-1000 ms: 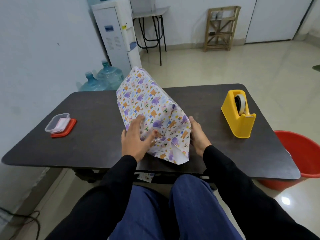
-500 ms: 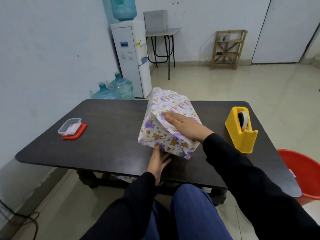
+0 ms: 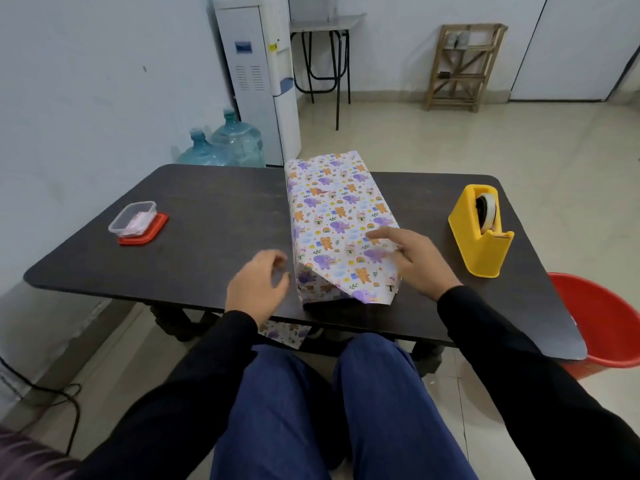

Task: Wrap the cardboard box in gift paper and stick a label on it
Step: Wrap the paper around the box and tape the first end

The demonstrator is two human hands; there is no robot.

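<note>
At the middle of the frame, on the dark table [image 3: 214, 202], lies the cardboard box [image 3: 339, 209], covered in gift paper printed with purple elephants, bears and rainbows; it runs lengthwise from the table's far edge toward the near one. On its near end the paper is folded down into a slanting flap (the point falls toward the lower right corner). The right hand [image 3: 420, 265] rests on the box's top near that end, index finger straight and flat on the paper, the other fingers [image 3: 401, 252] bent at the right edge; whether they nip the paper I cannot tell. The left hand [image 3: 256, 289] hovers just beside the box's left side, its fingers [image 3: 277, 268] loosely curled, holding nothing. Right of the box stands a yellow tape dispenser [image 3: 479, 233]; toward the table's left end a clear plastic tub [image 3: 133, 218] sits on a red lid. A red bucket [image 3: 602, 323] shows at the right edge of the frame.
</note>
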